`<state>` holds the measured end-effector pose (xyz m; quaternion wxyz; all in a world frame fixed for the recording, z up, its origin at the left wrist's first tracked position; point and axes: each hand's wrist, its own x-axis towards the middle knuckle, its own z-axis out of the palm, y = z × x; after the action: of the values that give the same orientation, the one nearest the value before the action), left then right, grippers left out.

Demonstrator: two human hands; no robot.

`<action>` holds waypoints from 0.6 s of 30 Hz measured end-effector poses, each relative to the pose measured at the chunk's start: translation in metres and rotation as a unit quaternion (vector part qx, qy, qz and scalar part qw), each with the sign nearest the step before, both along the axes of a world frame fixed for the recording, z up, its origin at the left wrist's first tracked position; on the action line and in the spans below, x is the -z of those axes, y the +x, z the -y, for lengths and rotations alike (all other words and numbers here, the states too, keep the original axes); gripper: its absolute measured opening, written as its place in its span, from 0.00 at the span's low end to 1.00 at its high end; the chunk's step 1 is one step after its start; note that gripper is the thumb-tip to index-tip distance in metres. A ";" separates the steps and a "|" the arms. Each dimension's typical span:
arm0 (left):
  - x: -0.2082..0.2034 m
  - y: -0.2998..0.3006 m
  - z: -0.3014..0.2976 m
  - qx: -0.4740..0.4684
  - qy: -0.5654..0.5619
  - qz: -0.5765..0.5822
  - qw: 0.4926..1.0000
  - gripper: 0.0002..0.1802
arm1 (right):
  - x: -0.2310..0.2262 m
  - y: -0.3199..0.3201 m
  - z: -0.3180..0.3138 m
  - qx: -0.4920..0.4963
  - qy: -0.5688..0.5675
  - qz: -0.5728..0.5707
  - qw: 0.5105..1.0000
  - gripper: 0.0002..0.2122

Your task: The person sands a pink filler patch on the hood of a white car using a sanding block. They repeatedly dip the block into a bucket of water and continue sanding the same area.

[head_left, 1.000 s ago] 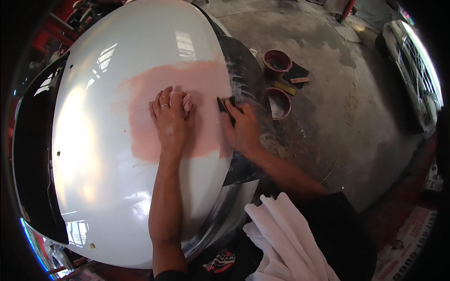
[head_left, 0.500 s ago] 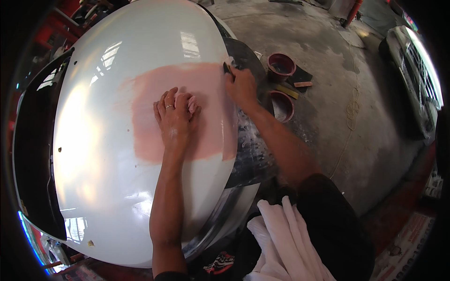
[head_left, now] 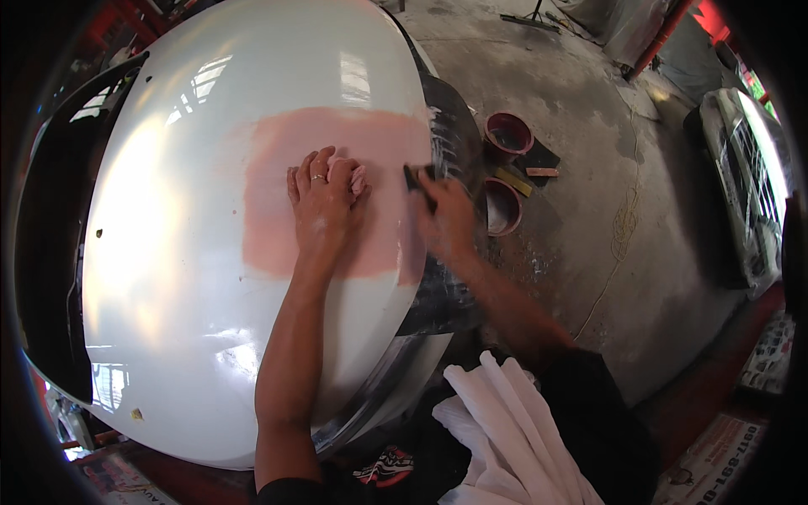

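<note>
A glossy white car hood (head_left: 202,328) carries a pinkish filler-coloured patch (head_left: 278,202) near its right edge. My left hand (head_left: 322,210) rests on the patch, its fingers curled round a crumpled pale-pink cloth (head_left: 358,179). At the patch's right edge, my right hand (head_left: 449,220) grips a dark sanding block (head_left: 411,178) pressed to the surface. That hand is somewhat blurred, and its fingers hide most of the block. Black sheeting (head_left: 446,290) with whitish wet streaks covers the car's front below the hood edge.
Right of the car, two dark-red tubs (head_left: 508,135) stand on the concrete floor (head_left: 581,236), with a yellowish block (head_left: 513,182) and a small pink bar (head_left: 542,172) close by. A thin cord (head_left: 624,223) lies farther right. White cloth (head_left: 497,421) hangs at my front.
My right hand has slid the block toward me along the patch's right edge. My left hand keeps its place on the patch with the cloth. The view has shifted slightly.
</note>
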<state>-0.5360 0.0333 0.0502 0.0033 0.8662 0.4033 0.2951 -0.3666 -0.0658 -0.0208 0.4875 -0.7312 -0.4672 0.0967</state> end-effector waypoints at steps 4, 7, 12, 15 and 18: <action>-0.006 -0.016 0.002 -0.020 0.000 -0.002 1.000 0.21 | 0.009 -0.053 0.043 -0.009 0.044 0.024 0.999 0.19; -0.005 -0.003 0.001 -0.008 -0.033 0.017 0.999 0.15 | -0.018 0.044 -0.093 0.020 -0.026 0.046 0.998 0.19; 0.005 -0.006 0.000 -0.005 -0.036 0.049 0.998 0.10 | 0.009 -0.005 0.004 -0.001 -0.031 0.060 0.998 0.21; 0.004 -0.012 0.003 -0.014 -0.026 0.031 0.999 0.13 | 0.010 -0.067 0.090 -0.033 0.036 0.040 0.998 0.20; -0.002 -0.010 0.001 -0.015 -0.025 0.042 0.999 0.15 | -0.011 -0.009 -0.017 -0.012 0.017 0.087 0.996 0.20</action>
<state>-0.5461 0.0320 0.0521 0.0370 0.8464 0.4232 0.3210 -0.3761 -0.0490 -0.0094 0.4563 -0.7230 -0.5178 0.0304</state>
